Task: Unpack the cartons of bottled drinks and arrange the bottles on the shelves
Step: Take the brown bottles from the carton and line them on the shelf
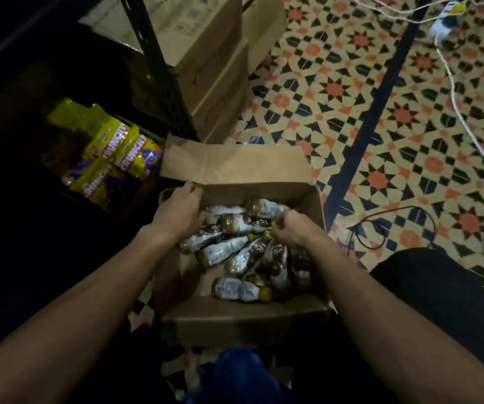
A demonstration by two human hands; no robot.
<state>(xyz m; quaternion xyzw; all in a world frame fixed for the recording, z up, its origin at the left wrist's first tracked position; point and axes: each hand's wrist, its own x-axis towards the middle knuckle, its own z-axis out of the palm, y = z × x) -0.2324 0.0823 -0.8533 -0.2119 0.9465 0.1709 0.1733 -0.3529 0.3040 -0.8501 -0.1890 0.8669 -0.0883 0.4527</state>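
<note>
Head view: unpacking step, my hands apart in carton (307,199).
Left hand (181,212): on bottles (223,252), grip unclear.
Right hand (291,230): pinches bottle (243,222) by cap.
Next: lift clear, reach shelf (159,83).

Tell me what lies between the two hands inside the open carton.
In the head view, a brown-and-white bottle lies on its side between the left hand and the right hand, among other loose bottles in the carton.

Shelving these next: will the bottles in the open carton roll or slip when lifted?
Likely to roll: the bottles lie rounded and jumbled on their sides in the carton. Glossy labels suggest a slick grip. Seemingly full, so likely weighty.
</note>
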